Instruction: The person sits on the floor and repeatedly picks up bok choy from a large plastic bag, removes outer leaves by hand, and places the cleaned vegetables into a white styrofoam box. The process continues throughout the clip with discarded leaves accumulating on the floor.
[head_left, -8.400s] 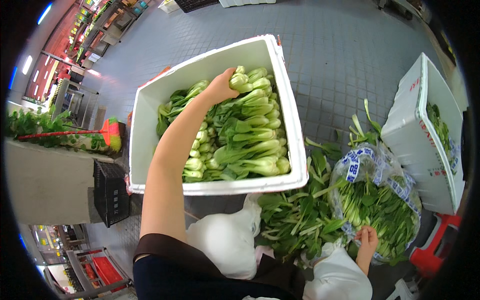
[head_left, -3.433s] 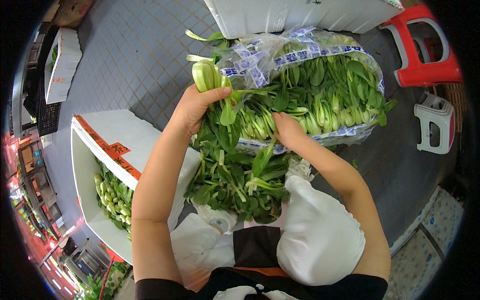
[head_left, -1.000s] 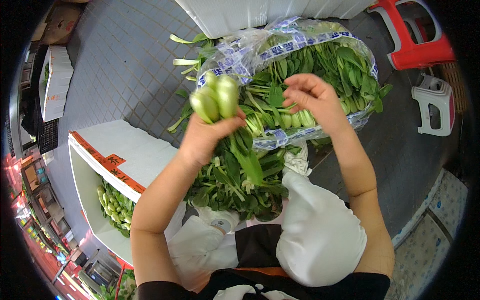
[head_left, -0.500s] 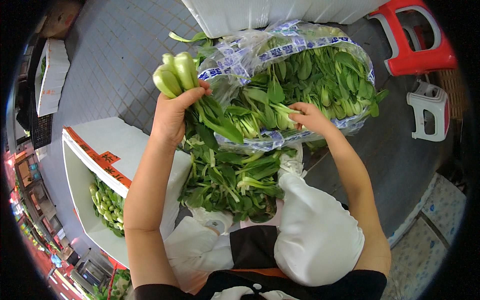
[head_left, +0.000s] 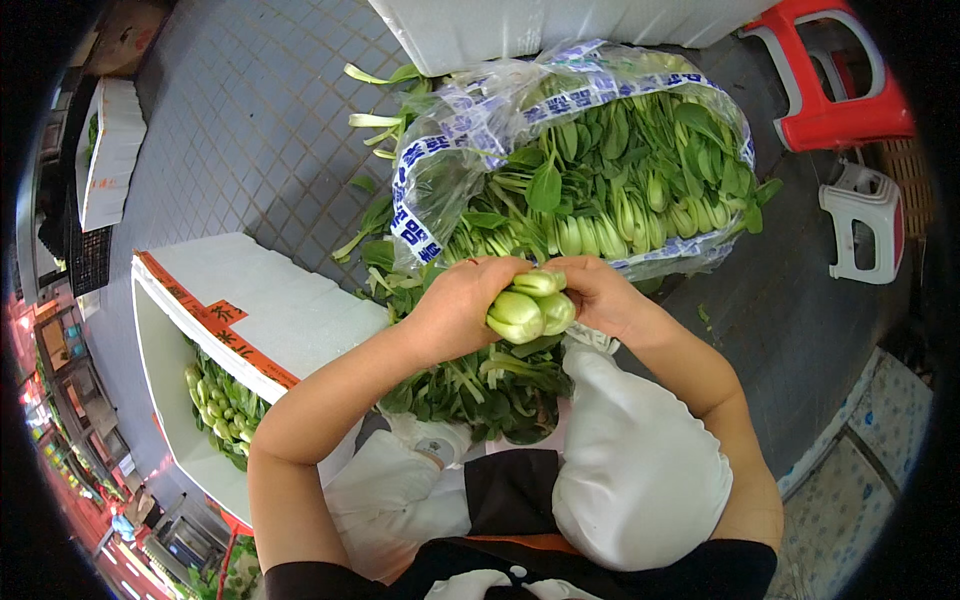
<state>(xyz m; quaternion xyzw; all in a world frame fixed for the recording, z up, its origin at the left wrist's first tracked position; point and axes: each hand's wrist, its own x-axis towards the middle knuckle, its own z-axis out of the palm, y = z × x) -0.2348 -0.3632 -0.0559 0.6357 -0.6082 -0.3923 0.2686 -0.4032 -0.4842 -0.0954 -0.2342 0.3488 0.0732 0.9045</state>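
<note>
In front of me I hold a small bunch of bok choy (head_left: 528,312), its pale green stem ends turned toward me. My left hand (head_left: 462,305) is closed around the left side of the bunch. Against its right side my right hand (head_left: 598,296) is closed, with bent fingers partly hidden behind the stems. Just beyond both hands lies a clear plastic bag (head_left: 418,212) with blue and white printed bands, open and full of bok choy plants (head_left: 610,228). Below the bunch, between my knees, is a heap of loose green leaves (head_left: 480,385).
A white foam box (head_left: 290,300) with orange labels stands at left, holding more bok choy (head_left: 215,410). Another foam box (head_left: 560,25) is beyond the bag. At right are a red stool (head_left: 845,115) and a small white stool (head_left: 865,225). Stray leaves lie on the tiled floor (head_left: 270,130).
My left hand has brought the bunch down and right, turning its stem ends toward me. My right hand has left the bag and come in to meet the bunch.
</note>
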